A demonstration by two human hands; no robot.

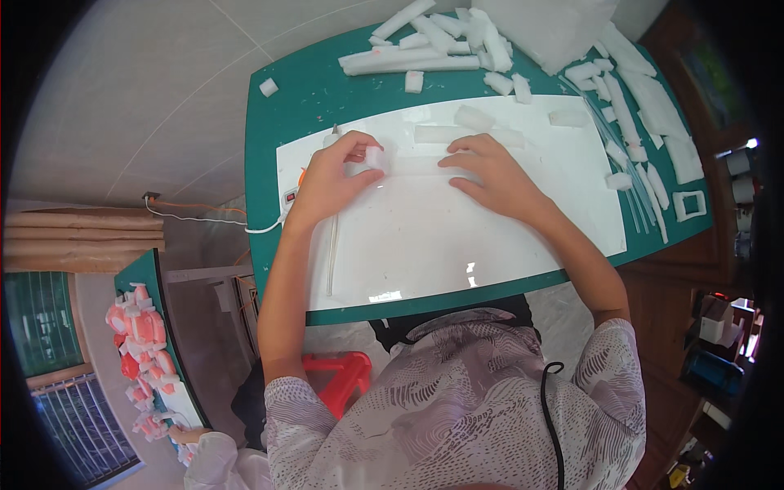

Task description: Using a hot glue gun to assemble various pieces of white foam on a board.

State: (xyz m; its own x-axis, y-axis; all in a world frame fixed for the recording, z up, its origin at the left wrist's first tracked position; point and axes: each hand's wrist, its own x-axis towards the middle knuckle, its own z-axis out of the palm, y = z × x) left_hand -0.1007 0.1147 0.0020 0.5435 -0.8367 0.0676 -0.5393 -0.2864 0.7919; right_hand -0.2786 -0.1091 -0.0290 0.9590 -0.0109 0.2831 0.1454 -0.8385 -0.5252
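Observation:
My left hand (336, 173) pinches a small white foam block (374, 158) between thumb and fingers, over the left end of a pale foam strip (412, 167). That strip lies flat on a glossy white board (457, 237) and blends into it. Over the strip's right part, my right hand (494, 175) is open, thumb and fingers apart with nothing between them. Partly hidden behind my left hand is what looks like a glue gun (290, 196), with an orange part and a switch. A thin clear stick (331, 257) lies below that hand.
White foam offcuts (408, 60) are heaped along the far edge of the green table (269, 139). More foam pieces (625, 114) and thin clear sticks (633, 192) lie at the right. A red stool (347, 380) stands below. Another person's hand (188, 434) is near pink foam pieces (147, 335).

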